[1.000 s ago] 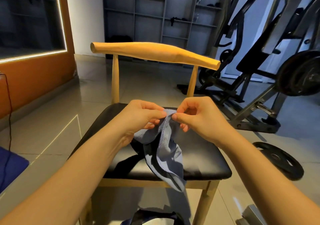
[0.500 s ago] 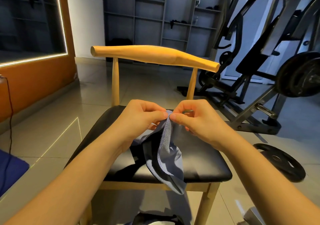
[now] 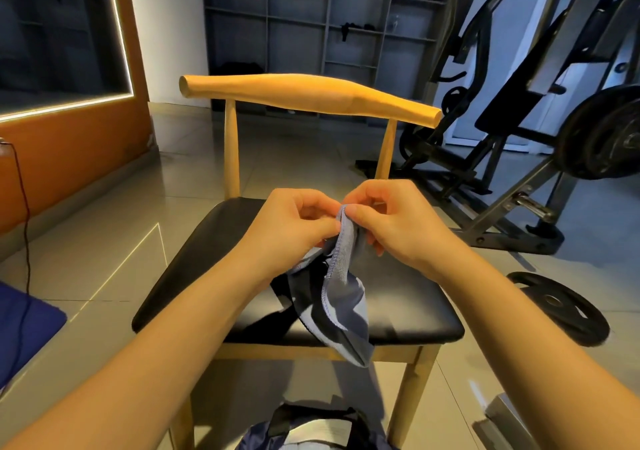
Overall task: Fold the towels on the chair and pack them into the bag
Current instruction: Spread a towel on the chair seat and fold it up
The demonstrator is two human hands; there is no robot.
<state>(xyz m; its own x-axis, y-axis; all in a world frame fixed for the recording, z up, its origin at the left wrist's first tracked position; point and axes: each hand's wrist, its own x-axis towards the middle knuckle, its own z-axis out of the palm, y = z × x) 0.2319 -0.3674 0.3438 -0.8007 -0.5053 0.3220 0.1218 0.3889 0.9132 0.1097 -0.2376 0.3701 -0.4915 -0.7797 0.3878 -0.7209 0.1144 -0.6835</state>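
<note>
My left hand [image 3: 294,221] and right hand [image 3: 391,221] both pinch the top hem of the grey-blue stitched cloth towel [image 3: 341,286], letting it hang over the black-cushioned wooden chair [image 3: 408,304]; dark fabric bag [image 3: 311,429] waits at six o'clock

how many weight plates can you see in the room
2. One weight plate lies flat on the floor right of the chair. A second plate is mounted on the gym machine at the right edge. Others may be hidden behind the frame.
</note>
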